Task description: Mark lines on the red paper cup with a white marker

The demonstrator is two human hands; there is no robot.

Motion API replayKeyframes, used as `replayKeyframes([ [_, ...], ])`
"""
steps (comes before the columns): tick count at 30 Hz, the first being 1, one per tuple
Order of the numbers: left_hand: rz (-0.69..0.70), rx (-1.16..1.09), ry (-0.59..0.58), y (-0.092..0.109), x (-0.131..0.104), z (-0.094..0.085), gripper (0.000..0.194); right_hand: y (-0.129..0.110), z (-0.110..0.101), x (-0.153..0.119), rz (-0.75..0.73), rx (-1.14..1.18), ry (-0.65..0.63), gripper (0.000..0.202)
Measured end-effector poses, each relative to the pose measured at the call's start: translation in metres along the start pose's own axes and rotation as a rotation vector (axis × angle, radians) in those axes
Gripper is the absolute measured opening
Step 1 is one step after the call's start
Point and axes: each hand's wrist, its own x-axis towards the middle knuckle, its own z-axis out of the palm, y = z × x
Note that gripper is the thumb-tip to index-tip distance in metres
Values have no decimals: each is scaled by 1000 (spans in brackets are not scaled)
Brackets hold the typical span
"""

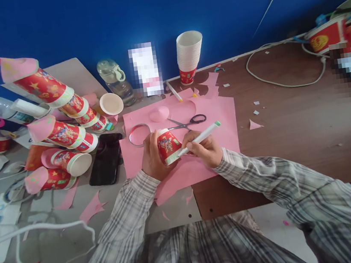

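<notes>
Over pink paper [220, 117], 2 hands [150, 160] [208, 151] around tilted cup [167, 144] (left), slanted marker [206, 132] (right), tip down-left.

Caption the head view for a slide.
Left hand holds a red patterned paper cup; right hand holds a white green-ended marker at its pale band, over pink paper.

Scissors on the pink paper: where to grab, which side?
I'd take the scissors by the dark handle loop, coming from the right. They lie with blades parted and pointing left, so that end seems worse to grip. Right of the loop is bare pink paper; the right hand, holding the marker, crowds the near side.
</notes>
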Motion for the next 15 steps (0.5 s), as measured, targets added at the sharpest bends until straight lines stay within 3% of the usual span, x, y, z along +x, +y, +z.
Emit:
replayKeyframes([
  [7,16,27,16,3,1,0,93,0,1,3,6,-58,39,20],
  [11,12,41,27,5,3,-1,89,3,1,5,49,75,120,25],
  [15,10,38,13,5,4,-1,90,5,0,5,116,171,83,29],
])
